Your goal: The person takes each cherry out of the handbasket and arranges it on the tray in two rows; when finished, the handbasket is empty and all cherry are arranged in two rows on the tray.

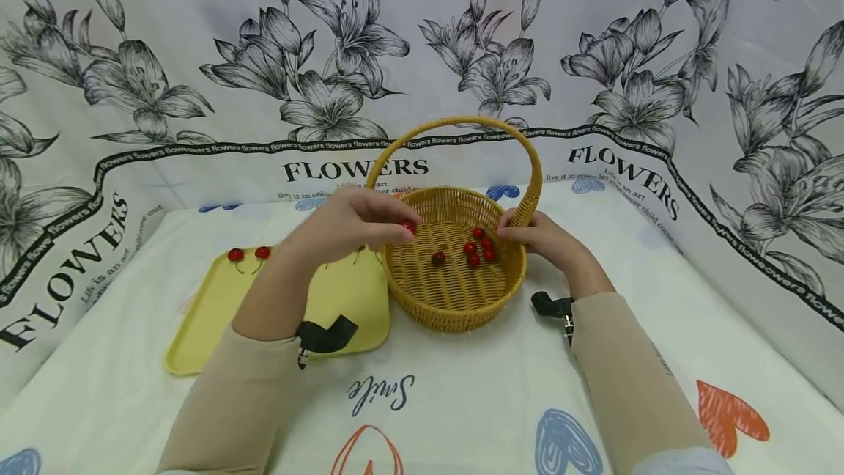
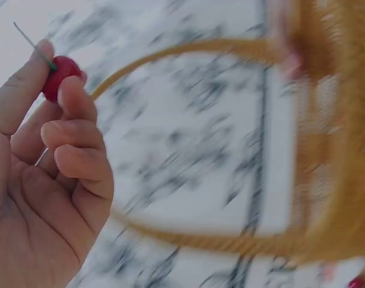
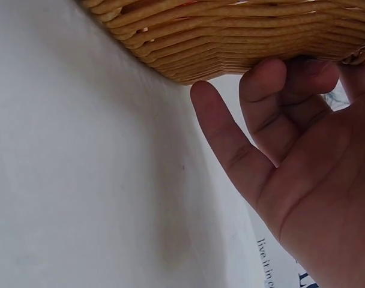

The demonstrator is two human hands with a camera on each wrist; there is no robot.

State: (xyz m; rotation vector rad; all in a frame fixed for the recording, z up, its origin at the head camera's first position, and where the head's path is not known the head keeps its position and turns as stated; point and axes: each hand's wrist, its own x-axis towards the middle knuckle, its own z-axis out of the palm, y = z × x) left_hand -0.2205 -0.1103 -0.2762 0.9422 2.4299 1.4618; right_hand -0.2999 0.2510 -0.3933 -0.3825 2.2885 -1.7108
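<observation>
My left hand [image 1: 404, 226] pinches a red cherry [image 1: 409, 226] just over the left rim of a woven yellow basket [image 1: 455, 317] with a tall hoop handle [image 1: 455, 123]. In the left wrist view, thumb and fingertips of that hand [image 2: 55, 67] hold the cherry [image 2: 62, 67], its thin stem sticking up, with the blurred handle [image 2: 188, 48] behind. Several red cherries [image 1: 478, 246] and a darker one [image 1: 438, 259] lie inside the basket. My right hand [image 1: 521, 233] grips the right rim by the handle's base. In the right wrist view, that hand's fingers [image 3: 263, 81] curl against the basket's outer wall [image 3: 230, 42].
A flat yellow tray [image 1: 217, 314] lies left of the basket, with two cherries [image 1: 235, 255] [image 1: 262, 252] at its far edge; my left forearm hides part of it. A white cloth [image 1: 461, 402] with hearts covers the table. A flower-printed backdrop [image 1: 422, 57] closes the back and sides.
</observation>
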